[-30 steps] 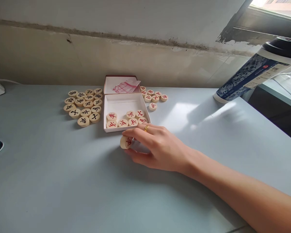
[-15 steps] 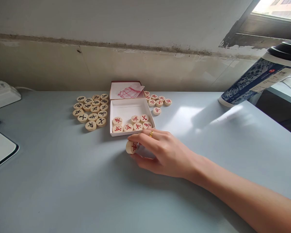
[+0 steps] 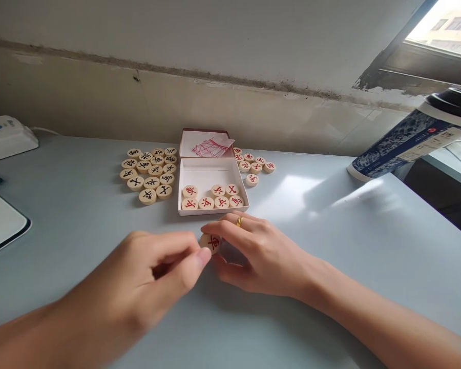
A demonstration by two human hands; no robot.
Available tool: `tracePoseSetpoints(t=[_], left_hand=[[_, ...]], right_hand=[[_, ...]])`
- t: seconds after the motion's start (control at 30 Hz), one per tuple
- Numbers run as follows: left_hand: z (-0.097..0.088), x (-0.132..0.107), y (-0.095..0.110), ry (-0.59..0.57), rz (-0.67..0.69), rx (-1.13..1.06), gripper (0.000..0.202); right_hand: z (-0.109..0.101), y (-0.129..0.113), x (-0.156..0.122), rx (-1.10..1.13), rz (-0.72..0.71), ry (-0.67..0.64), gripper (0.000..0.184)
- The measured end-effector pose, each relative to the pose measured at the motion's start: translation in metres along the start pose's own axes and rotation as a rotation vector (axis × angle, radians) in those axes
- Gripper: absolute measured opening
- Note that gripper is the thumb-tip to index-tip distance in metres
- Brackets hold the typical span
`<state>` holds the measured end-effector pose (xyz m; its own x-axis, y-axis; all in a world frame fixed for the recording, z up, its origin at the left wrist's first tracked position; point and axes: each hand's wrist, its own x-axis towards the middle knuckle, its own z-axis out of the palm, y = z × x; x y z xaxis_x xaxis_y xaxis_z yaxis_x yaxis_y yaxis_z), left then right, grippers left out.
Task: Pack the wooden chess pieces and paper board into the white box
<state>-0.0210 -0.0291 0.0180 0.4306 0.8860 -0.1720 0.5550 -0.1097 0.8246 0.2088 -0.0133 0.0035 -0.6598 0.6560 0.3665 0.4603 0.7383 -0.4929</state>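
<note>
Round disc point(image 3: 214, 243) in right hand point(image 3: 258, 250), shallow box point(image 3: 209, 173)

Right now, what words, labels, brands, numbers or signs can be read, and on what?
"車": piece in the right hand.
"兵": front-left piece in the box.
"馬": front-right piece in the box.
Other pieces: too small or stylised to read surely.
Bottle label, white device: too small or blurred.

one head-worn camera looks forward and down from close above the worktop point(image 3: 77, 220), facing its far edge and the wall point(image 3: 230, 36) behind.
</note>
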Motion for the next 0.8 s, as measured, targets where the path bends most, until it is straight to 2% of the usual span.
tracePoseSetpoints(t=[0.07,0.1,0.37,0.53,0.8], left_hand=[[0.007,0.013,0.011,-0.091,0.019,0.063,0.047],[0.010,0.018,0.014,-0.098,0.028,0.099,0.047],[0.010,0.020,0.005,-0.002,0.076,0.190,0.037],[0.007,0.022,0.004,0.019,0.070,0.139,0.035],[0.002,0.029,-0.001,-0.098,-0.044,-0.076,0.039]], right_hand=[[0.001,0.000,0.000,-0.012,0.003,-0.005,0.023],[0.002,0.000,0.000,-0.015,0.007,-0.010,0.021],[0.003,-0.001,0.000,0.007,0.036,-0.017,0.019],[0.002,-0.002,0.000,0.064,0.099,0.014,0.025],[0.003,-0.001,0.001,0.096,0.114,0.053,0.025]])
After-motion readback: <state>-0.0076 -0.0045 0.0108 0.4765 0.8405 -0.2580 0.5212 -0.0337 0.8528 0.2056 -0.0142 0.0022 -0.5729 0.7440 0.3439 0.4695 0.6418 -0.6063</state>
